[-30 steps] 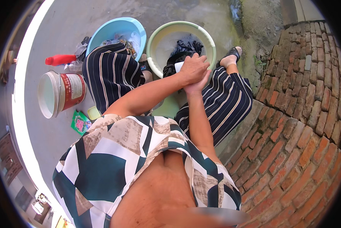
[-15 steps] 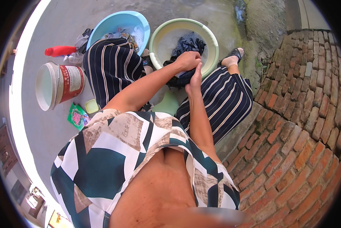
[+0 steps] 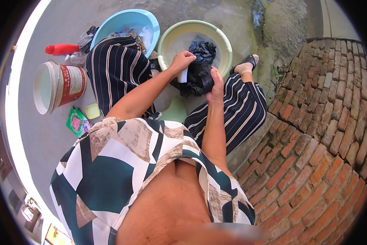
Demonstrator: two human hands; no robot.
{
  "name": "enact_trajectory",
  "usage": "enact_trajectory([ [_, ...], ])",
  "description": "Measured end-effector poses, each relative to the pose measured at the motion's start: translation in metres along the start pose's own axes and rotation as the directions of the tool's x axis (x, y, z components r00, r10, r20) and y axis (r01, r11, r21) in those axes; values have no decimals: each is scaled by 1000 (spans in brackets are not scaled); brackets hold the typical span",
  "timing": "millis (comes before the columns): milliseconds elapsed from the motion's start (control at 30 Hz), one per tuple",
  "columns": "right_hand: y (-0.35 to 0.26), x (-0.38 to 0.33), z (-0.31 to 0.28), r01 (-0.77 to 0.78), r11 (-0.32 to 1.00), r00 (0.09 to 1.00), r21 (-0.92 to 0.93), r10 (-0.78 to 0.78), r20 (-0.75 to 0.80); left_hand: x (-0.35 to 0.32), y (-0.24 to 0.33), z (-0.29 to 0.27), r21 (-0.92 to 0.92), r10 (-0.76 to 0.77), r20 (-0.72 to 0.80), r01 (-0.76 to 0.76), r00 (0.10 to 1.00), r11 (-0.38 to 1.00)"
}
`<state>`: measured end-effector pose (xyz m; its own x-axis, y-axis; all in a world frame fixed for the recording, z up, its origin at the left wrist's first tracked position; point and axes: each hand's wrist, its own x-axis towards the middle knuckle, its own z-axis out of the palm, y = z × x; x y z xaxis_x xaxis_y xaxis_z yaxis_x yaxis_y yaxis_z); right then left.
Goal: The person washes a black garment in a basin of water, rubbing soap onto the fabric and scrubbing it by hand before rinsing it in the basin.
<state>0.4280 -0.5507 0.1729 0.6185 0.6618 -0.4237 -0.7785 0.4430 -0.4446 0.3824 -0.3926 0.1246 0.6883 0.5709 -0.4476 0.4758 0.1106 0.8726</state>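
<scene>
Cloth: dark, wet garment, bunched over the near rim of the green basin, far centre.
Left hand: fingers curled shut over the cloth's left side, with a pale patch showing beneath.
Right hand: fingers closed on the cloth's near right fold.
Handling: we judge it soft, limp, heavy with water and slippery; we would take it by gathered folds, not one edge.
Surroundings: blue basin far left; bucket lying left; red bottle beyond it.

Dark wet cloth, bunched, over green basin rim
</scene>
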Motion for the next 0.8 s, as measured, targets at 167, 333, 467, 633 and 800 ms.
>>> enact_trajectory([
  [167, 9, 6, -6, 62, 775, 998, -629, -67, 16, -18, 75, 11, -27, 424, -47, -425, 905, 905],
  [333, 1, 11, -18, 421, 29, 781, -906, -520, 346, -22, 66, 34, 33, 608, -61, -608, 791, 793],
  [467, 11, 11, -22, 174, 730, 929, -661, -344, -134, -20, 50, 39, -230, 193, -190, -234, 963, 945],
  [633, 21, 1, -13, -65, 996, 959, -68, 43, -280, -54, 54, 58, 398, 503, 326, -599, 800, 695],
  [800, 14, -8, 11, -146, 989, 988, 27, 147, -38, -3, -11, 40, 310, 285, 297, -375, 911, 874],
])
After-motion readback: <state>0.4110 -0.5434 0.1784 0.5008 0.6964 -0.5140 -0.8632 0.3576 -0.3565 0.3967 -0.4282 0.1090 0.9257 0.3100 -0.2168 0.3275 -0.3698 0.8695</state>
